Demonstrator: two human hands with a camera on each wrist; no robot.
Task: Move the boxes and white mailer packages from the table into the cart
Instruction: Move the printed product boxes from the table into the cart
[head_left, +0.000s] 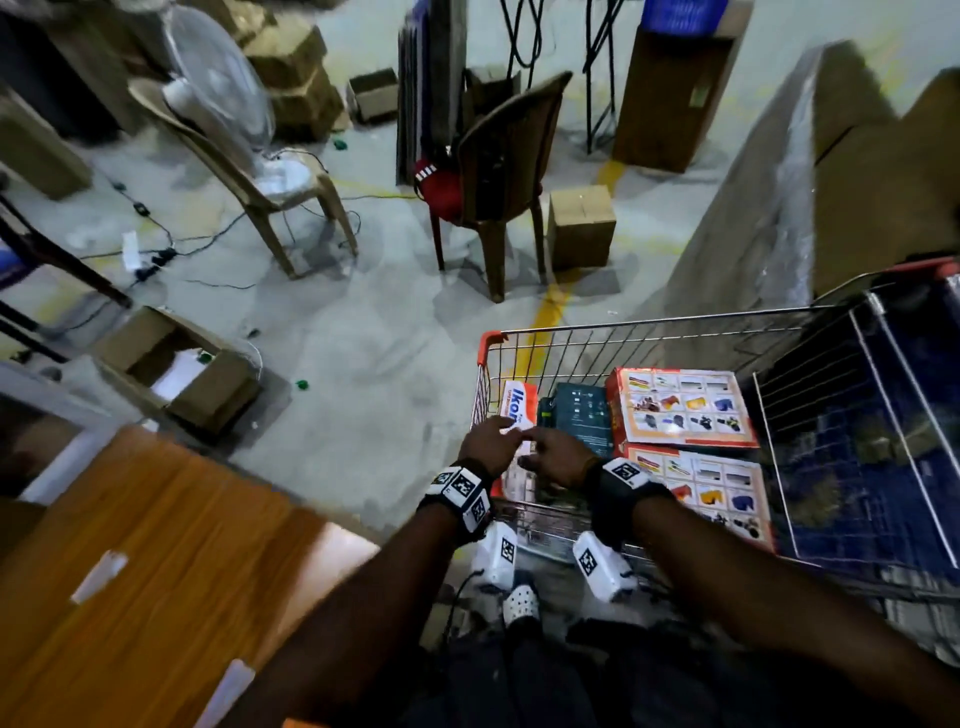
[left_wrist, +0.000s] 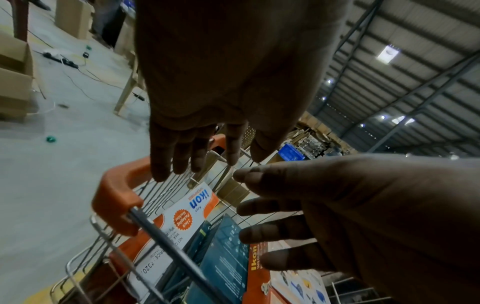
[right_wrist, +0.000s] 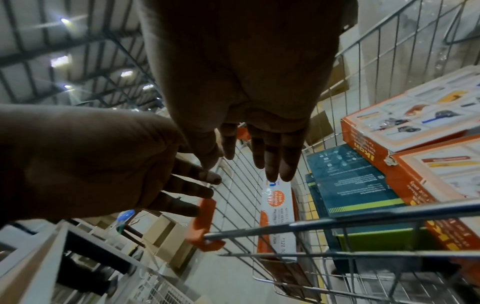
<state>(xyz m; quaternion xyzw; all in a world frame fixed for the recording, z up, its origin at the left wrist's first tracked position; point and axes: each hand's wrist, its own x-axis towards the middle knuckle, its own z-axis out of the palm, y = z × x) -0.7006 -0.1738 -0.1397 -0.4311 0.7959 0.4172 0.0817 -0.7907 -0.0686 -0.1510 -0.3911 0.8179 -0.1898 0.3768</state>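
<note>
A wire cart (head_left: 649, 325) with orange corners stands at the right. Inside it, a white and orange "ikon" box (head_left: 519, 408) stands on edge against the left wall, beside a dark teal box (head_left: 576, 415) and two orange boxes printed with tool pictures (head_left: 680, 408). My left hand (head_left: 491, 441) and right hand (head_left: 553, 457) hover side by side over the ikon box at the cart's near left corner. In the left wrist view my left fingers (left_wrist: 182, 148) are straight and hold nothing. The right fingers (right_wrist: 270, 156) are straight too, above the ikon box (right_wrist: 279, 205).
The wooden table (head_left: 130, 545) lies at the lower left, with only white strips showing on it. An open cardboard box (head_left: 176, 374) sits on the floor by it. Two chairs (head_left: 493, 171), a small carton (head_left: 582, 226) and loose cables lie beyond the cart.
</note>
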